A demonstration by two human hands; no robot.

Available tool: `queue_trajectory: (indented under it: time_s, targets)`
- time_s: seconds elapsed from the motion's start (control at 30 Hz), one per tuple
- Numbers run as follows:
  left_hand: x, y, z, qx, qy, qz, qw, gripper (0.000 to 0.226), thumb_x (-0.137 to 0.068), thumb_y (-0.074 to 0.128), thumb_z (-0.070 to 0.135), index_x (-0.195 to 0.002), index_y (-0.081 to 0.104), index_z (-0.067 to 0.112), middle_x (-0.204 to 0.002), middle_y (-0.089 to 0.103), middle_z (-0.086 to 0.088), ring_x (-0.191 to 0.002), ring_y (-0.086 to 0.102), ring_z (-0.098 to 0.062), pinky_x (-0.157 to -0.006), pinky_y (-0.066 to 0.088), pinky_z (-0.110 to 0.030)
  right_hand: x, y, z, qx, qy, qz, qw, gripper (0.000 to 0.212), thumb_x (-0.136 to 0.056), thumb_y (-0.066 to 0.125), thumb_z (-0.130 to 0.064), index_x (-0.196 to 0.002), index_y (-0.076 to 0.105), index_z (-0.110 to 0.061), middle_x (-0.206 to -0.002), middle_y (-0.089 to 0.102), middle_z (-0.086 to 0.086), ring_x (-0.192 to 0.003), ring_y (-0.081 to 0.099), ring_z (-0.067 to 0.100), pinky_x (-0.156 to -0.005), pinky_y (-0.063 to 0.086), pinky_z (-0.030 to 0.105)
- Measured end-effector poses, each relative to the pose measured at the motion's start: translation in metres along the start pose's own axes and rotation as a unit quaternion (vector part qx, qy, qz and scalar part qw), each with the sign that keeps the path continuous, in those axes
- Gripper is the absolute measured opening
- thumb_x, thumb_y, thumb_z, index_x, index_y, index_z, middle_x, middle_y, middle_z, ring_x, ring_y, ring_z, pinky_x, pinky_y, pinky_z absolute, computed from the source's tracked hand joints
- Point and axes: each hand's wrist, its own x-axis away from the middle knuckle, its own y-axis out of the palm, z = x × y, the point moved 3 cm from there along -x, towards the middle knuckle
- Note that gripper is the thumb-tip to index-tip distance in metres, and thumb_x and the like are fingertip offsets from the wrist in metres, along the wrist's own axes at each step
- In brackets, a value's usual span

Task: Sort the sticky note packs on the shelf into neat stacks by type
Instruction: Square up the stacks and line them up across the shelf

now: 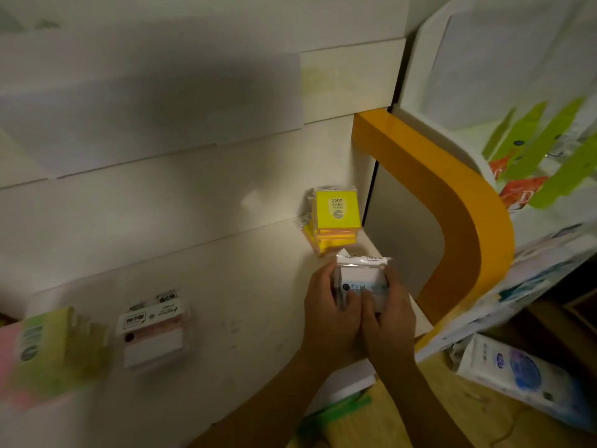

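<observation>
Together, left hand (331,305) and right hand (386,313) grip a white sticky note pack (361,282), fingers curled round its sides, at the shelf's (242,286) right end, just before the yellow stack (336,218)

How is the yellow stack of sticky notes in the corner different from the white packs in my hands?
The yellow stack lies on the shelf in the back corner, untouched; the white packs are gripped between the left hand and the right hand, nearer the front edge. The yellow stack's top pack reads 2207; the white packs' small label is too blurred to read. Both are clear-wrapped packs.
</observation>
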Motion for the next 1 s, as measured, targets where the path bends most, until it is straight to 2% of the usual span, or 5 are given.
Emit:
queue_trajectory:
  time_s: [0.13,0.33,0.6,0.83,1.0]
  targets:
    - [0.004,-0.020,-0.004,0.024,-0.027,0.040,0.999,0.051,-0.090,0.065,0.032,-0.138,0.049,0.024,-0.132,0.060,0.007,-0.118,0.061,-0.009,-0.094,0.058,-0.035,0.006,0.020,-0.015,-0.040,0.000,-0.008,0.999,0.056,-0.092,0.049,-0.035,-0.140,0.043,-0.008,-0.132,0.055,0.009,-0.113,0.050,0.012,-0.094,0.041,0.026]
    - [0.005,-0.084,-0.018,0.030,-0.061,0.148,0.987,0.057,-0.088,0.067,0.019,-0.141,0.048,0.016,-0.132,0.058,0.004,-0.117,0.059,-0.008,-0.091,0.053,-0.017,0.019,0.074,-0.051,-0.098,-0.030,-0.130,0.986,0.053,-0.096,0.058,-0.018,-0.144,0.038,-0.016,-0.129,0.047,-0.011,-0.115,0.046,0.003,-0.083,0.035,-0.006]
    - [0.011,-0.140,-0.023,-0.004,-0.092,0.198,0.976,0.062,-0.091,0.062,0.002,-0.147,0.038,0.015,-0.133,0.050,0.006,-0.116,0.054,-0.005,-0.081,0.047,-0.003,0.041,0.121,-0.083,-0.136,-0.074,-0.195,0.969,0.054,-0.094,0.059,-0.011,-0.144,0.038,-0.012,-0.129,0.045,-0.010,-0.118,0.046,0.006,-0.089,0.032,-0.006]
    - [0.007,-0.146,-0.019,-0.123,-0.083,0.189,0.971,0.080,-0.076,0.064,0.029,-0.149,0.032,0.028,-0.140,0.051,0.002,-0.124,0.057,-0.017,-0.093,0.058,-0.032,0.032,0.111,-0.076,-0.146,-0.083,-0.205,0.964,0.052,-0.093,0.061,-0.018,-0.142,0.044,-0.015,-0.133,0.054,-0.002,-0.119,0.052,0.009,-0.100,0.045,0.017]
    - [-0.001,-0.132,0.024,-0.167,0.042,0.213,0.962,0.080,-0.079,0.060,0.022,-0.153,0.031,0.013,-0.157,0.037,-0.005,-0.143,0.036,-0.017,-0.117,0.031,-0.027,0.008,0.066,-0.065,-0.125,-0.088,-0.075,0.985,0.039,-0.094,0.052,-0.025,-0.132,0.057,-0.014,-0.127,0.063,0.000,-0.116,0.058,0.013,-0.100,0.048,0.036]
